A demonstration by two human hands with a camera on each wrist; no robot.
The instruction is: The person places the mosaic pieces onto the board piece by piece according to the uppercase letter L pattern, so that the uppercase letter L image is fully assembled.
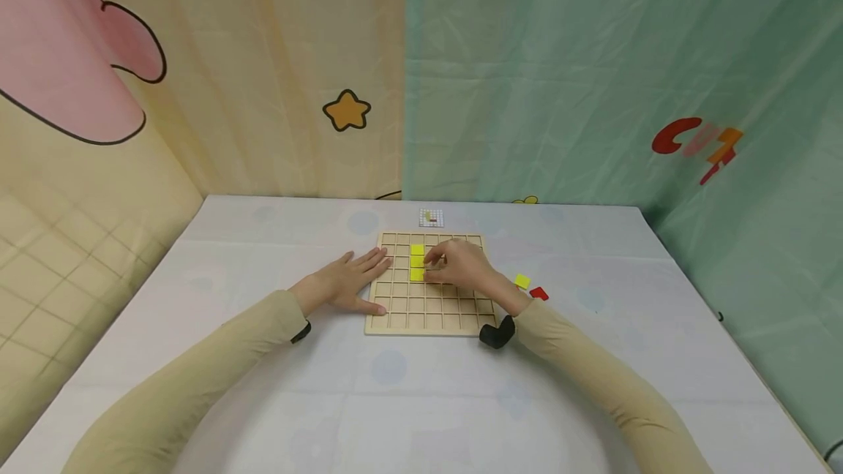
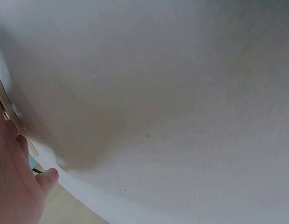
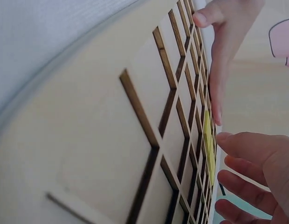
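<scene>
A wooden grid board (image 1: 421, 324) lies on the table, with three yellow square tiles (image 1: 417, 249) in a column in its upper part. My right hand (image 1: 461, 263) is over the board, bent fingers beside the right edge of the yellow column. In the right wrist view its thumb (image 3: 244, 143) and fingers stand apart near the yellow tiles (image 3: 209, 147), with no tile visible between them. Fingers spread, my left hand (image 1: 345, 281) rests at the board's left edge; the left wrist view shows only part of that hand (image 2: 16, 182).
A loose yellow tile (image 1: 522, 281) and a red tile (image 1: 539, 293) lie right of the board, near the right wrist. Behind the board lies a small card (image 1: 431, 218) with a printed grid. Printed curtains (image 1: 527, 79) hang behind the white-covered table (image 1: 388, 415).
</scene>
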